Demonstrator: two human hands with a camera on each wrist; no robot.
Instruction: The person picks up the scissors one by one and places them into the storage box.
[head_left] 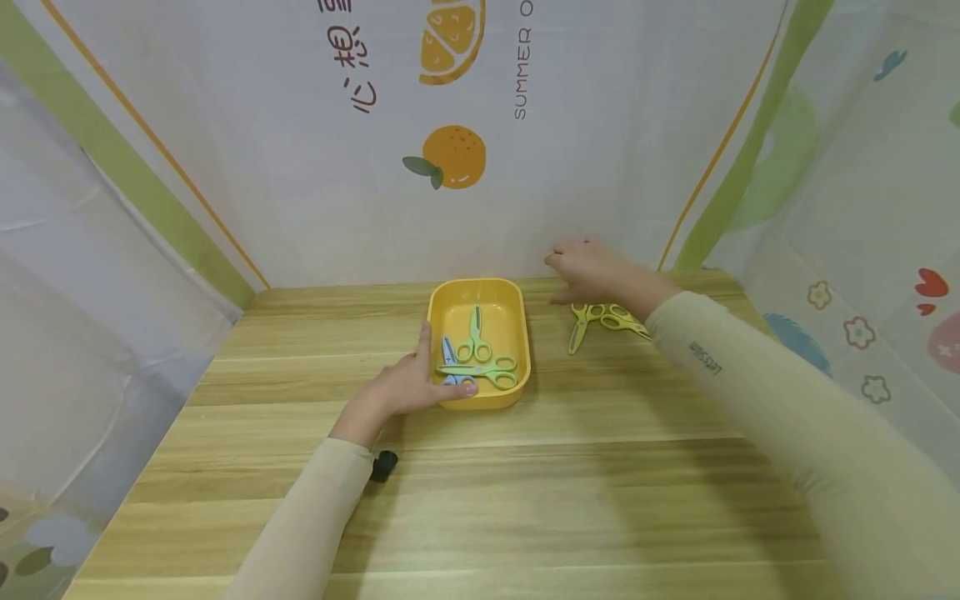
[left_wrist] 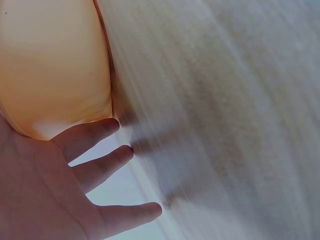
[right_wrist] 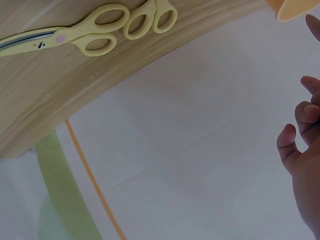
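Observation:
My left hand rests against the near left corner of a yellow plastic bin. Its thumb lies over the near rim, and its spread, straight fingers run along the outside wall. Inside the bin are two pairs of green scissors and a pair of blue scissors, partly covered by one green pair. Right of the bin, two pairs of yellow scissors lie on the table. My right hand hovers near them by the back edge, fingers loosely bent and holding nothing visible.
The wood-grain table ends at a white printed curtain behind the bin. More curtain hangs at the left and right sides. A small black object shows beside the left wrist.

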